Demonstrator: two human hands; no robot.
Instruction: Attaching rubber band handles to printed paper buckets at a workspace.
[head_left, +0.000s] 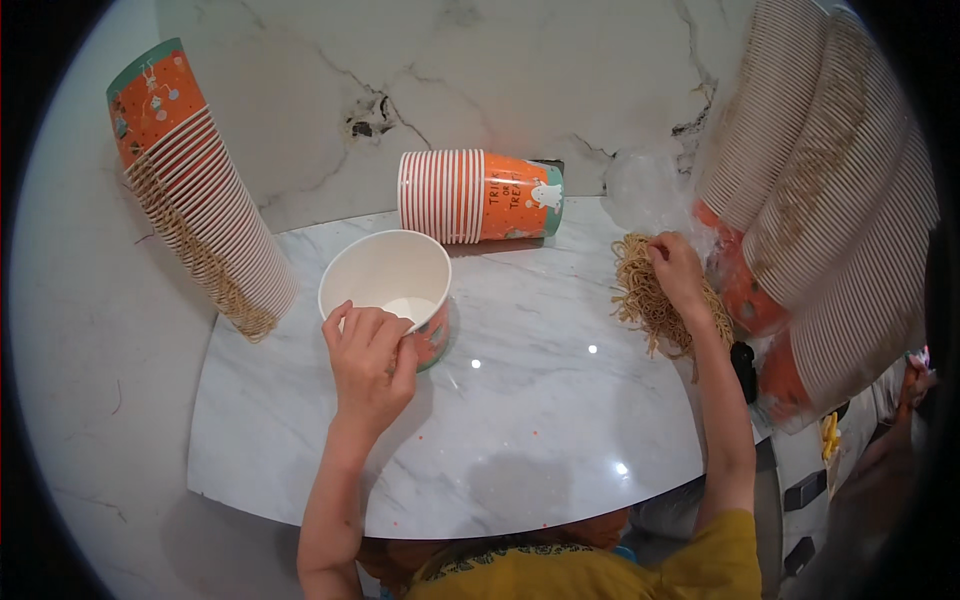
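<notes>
A paper bucket, white inside and orange with green outside, stands upright on the table at centre left. My left hand is closed over its near rim, fingers inside and thumb outside. On the right lies a tangled pile of tan twine cords. My right hand is at the top of that pile with its fingers pinched together on the cords; how many it holds is hidden.
A nested stack of orange buckets lies sideways at the back. Another tall stack, with twine along its side, leans at the left. Plastic-wrapped stacks crowd the right. The white marble-patterned table has a curved front edge.
</notes>
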